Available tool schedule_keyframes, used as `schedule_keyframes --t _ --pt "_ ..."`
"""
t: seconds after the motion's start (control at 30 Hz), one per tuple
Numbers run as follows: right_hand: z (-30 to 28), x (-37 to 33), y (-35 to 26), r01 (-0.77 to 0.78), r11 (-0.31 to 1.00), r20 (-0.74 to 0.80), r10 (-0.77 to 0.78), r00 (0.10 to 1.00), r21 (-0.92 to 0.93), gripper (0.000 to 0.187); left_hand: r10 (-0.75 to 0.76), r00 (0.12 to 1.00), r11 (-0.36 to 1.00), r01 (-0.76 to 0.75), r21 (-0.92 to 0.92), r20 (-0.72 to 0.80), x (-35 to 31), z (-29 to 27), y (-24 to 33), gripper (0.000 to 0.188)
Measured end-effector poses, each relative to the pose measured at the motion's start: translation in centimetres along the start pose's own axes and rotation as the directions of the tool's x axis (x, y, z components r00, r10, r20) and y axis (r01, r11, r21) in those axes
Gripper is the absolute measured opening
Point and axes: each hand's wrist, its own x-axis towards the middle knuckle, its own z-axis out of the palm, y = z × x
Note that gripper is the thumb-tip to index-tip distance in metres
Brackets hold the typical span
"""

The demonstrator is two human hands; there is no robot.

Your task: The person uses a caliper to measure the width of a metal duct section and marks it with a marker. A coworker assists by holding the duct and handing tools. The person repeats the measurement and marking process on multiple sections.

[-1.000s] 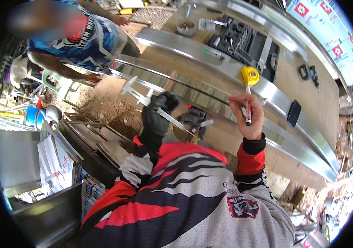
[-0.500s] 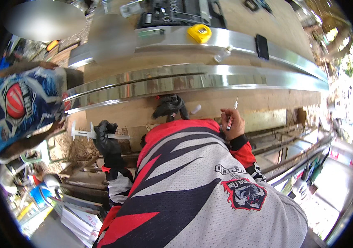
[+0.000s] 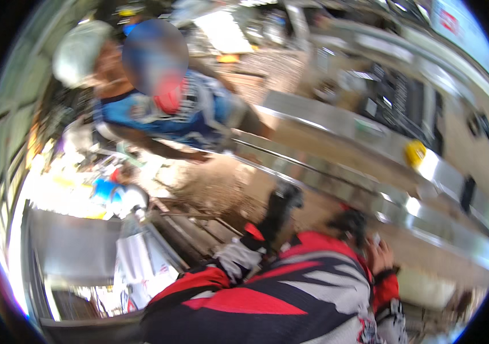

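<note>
My left hand (image 3: 284, 203), in a black glove, hovers near the front side of a long shiny metal channel (image 3: 324, 179). Its fingers are smeared by motion, and no caliper can be made out in it. Close to my body on the right is my bare right hand (image 3: 379, 256), also blurred; whether it holds a marker does not show. A black glove-like bundle (image 3: 350, 221) lies between the two hands, beside the channel.
A second metal length (image 3: 313, 116) lies farther back, with a yellow tape measure (image 3: 414, 153) and dark phone (image 3: 468, 192) on it. Beyond is a black tool case (image 3: 402, 103). A person in a blue shirt (image 3: 170, 123) stands at the channel's left end.
The view has swung left and blurred. Earlier my left hand held a caliper and my right a marker; neither tool can be made out now. More of the person at left shows.
</note>
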Motion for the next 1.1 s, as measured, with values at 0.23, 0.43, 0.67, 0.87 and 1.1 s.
schedule_keyframes --t 0.23,0.43,0.67,0.87,1.1 --pt "2.4 -0.9 -0.4 -0.161 0.986 0.003 0.161 0.987 0.029 0.026 -0.058 0.995 0.987 0.068 -0.143 0.076 -1.4 -0.8 1.3 0.028" --pt "-0.2 1.8 -4.8 -0.171 0.959 -0.395 0.251 0.884 0.227 0.030 0.145 0.980 0.924 -0.184 0.334 0.137 -2.4 -0.7 2.3 0.032" --pt "-6.5 14.2 -15.5 0.210 0.500 -0.507 0.589 0.629 0.840 0.042 0.043 0.922 0.993 0.003 -0.119 0.384 -0.8 1.6 5.9 0.010" --pt "-8.8 19.9 -20.8 0.396 0.366 -0.525 0.391 0.756 0.842 0.045 0.121 0.844 0.991 -0.074 -0.109 0.522 0.5 -1.0 9.3 0.021" --pt "-13.5 20.2 -22.3 0.261 0.188 -0.316 0.394 0.863 0.947 0.065 0.135 0.924 0.888 0.047 -0.458 0.358 0.3 -3.4 11.9 0.020"
